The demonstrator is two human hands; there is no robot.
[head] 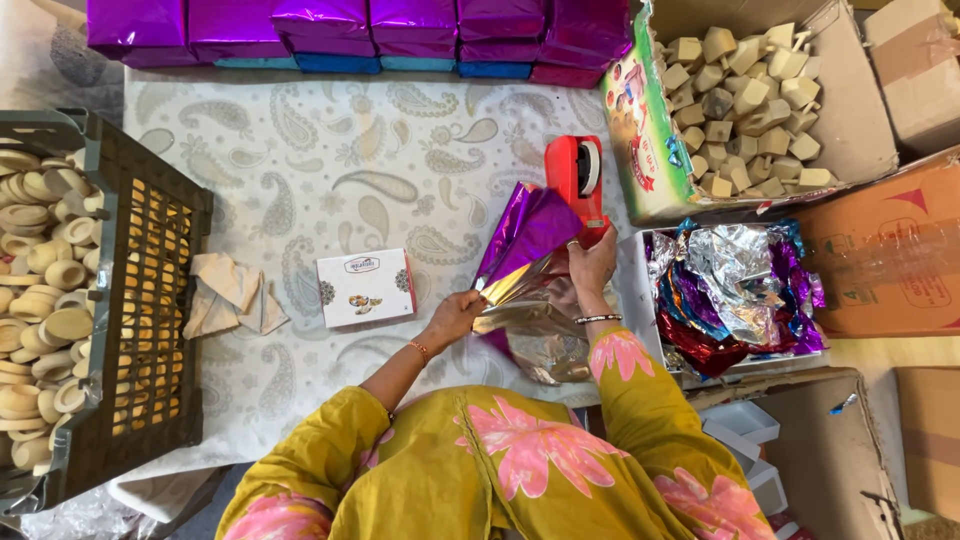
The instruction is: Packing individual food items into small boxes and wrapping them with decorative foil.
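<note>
Both hands have a grip on the shiny purple-and-gold foil wrapping sheet point(525, 255) — the left hand point(455, 315) pinches its near edge between fingers and thumb, and the right hand point(593, 265) is closed on the far side, just below the red tape dispenser point(577, 180). The sheet hangs folded and lifted a little above the paisley-printed cloth over the worktop point(300, 180), with more crumpled foil beneath it. It looks feather-light, limp and slick, so I'd judge it creases and tears easily; edges and corners are the sensible places to hold it. Just left of the left hand lies a small white printed cardboard box point(365, 288) — flat and apart from the foil. A carton of loose coloured foil sheets point(735, 290) sits to the right.
</note>
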